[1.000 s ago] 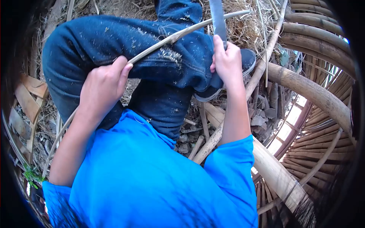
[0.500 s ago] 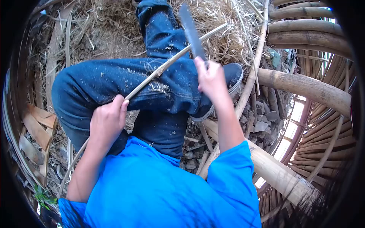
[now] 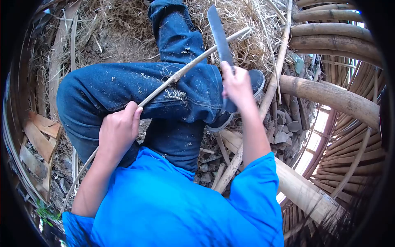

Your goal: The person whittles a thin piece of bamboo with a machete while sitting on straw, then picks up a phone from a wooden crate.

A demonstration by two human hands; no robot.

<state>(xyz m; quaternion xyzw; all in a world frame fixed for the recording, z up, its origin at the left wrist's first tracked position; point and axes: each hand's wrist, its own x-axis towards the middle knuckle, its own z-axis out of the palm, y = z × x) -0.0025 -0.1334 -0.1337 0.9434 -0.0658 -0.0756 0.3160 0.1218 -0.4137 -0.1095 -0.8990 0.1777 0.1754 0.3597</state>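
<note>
A long, thin bamboo strip [image 3: 195, 61] runs diagonally across my bent leg [image 3: 103, 88], its far end up beyond the shin. My left hand [image 3: 119, 126] is closed around it near the knee, thumb along the strip. The strip's tail passes under my left forearm toward the lower left. In my right hand [image 3: 237, 84] is a large knife [image 3: 221, 35], gripped by the handle with the broad blade pointing up and away. The blade crosses the strip close to its far end. Pale shavings [image 3: 175, 94] lie on my jeans below the strip.
Curly shavings [image 3: 247, 53] cover the ground ahead. Thick bamboo poles [image 3: 333, 101] and a large pole [image 3: 302, 185] lie on the right. Broken stones [image 3: 284, 131] sit beside my shoe [image 3: 257, 78]. Flat wood pieces [image 3: 39, 142] are at the left.
The knife and my right hand have shifted right and slightly down, toward the strip's far end. My left hand and the strip have moved only a little to the right.
</note>
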